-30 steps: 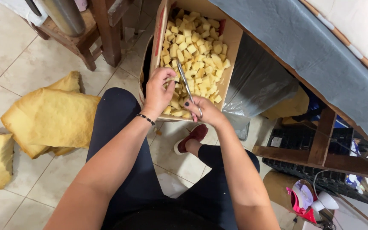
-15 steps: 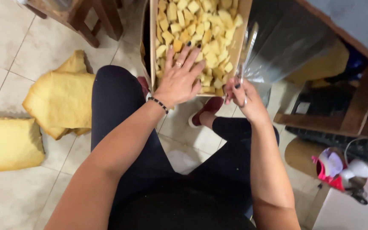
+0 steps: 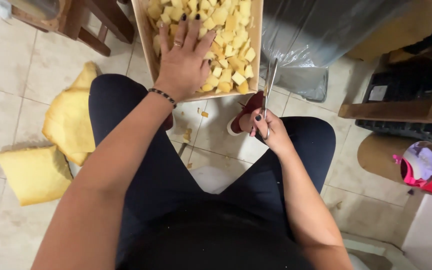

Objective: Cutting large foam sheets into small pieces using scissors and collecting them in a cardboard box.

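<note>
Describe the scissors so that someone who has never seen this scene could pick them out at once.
Start at the open cardboard box heaped with small yellow foam cubes, where the left hand lies flat. Just past the box's right wall, the right hand holds slim silver metal scissors, blades pointing up. They are the only metal thing among soft yellow foam.

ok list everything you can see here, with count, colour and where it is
cardboard box: one, brown, on the floor ahead of the knees
foam cubes: many, yellow, filling the box; a few crumbs on the tiles
foam slabs: at least two, yellow, on the floor to the left
scissors: one pair, metal, upright beside the box
plastic bag: one, clear grey, right of the box
wooden furniture legs: brown, top left
shoe: one, dark red, under the box edge
bracelet: one, dark beads, left wrist
left hand: flat on the cubes
right hand: gripping the scissors
</note>
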